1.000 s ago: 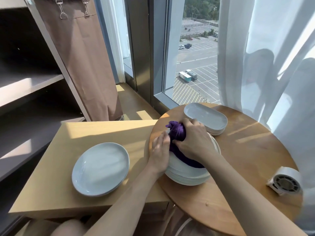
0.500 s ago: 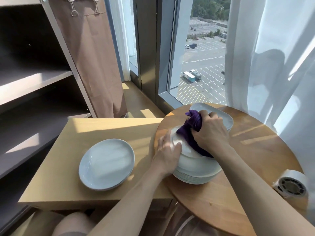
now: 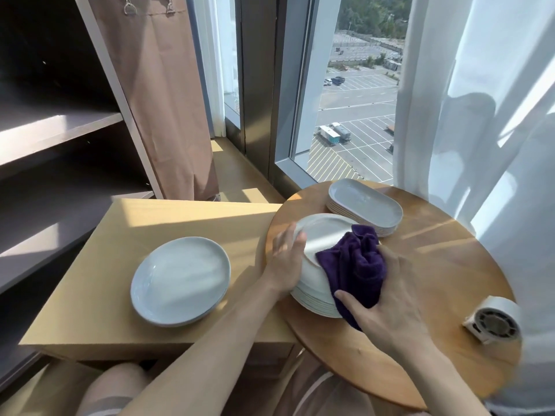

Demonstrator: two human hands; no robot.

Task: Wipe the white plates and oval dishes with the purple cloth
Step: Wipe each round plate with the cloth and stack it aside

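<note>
A stack of white round plates (image 3: 322,235) stands on the round wooden table (image 3: 435,271). The bunched purple cloth (image 3: 354,265) lies on the near right part of the top plate, and my right hand (image 3: 387,307) grips it from the near side. My left hand (image 3: 286,259) rests with straight fingers against the stack's left rim. Behind the stack stands a pile of white oval dishes (image 3: 365,207). A short stack of white plates (image 3: 180,273) lies on the low rectangular table (image 3: 99,295) to the left.
A small white fan (image 3: 492,321) sits at the round table's right edge. Dark shelves (image 3: 60,130) and a brown curtain (image 3: 162,94) rise at the left. A window and a white sheer curtain (image 3: 480,115) stand behind the table. My knees show below.
My right hand has dragged the purple cloth from the far side of the top plate toward the near right edge. My left hand has stayed at the stack's left rim. The camera has shifted.
</note>
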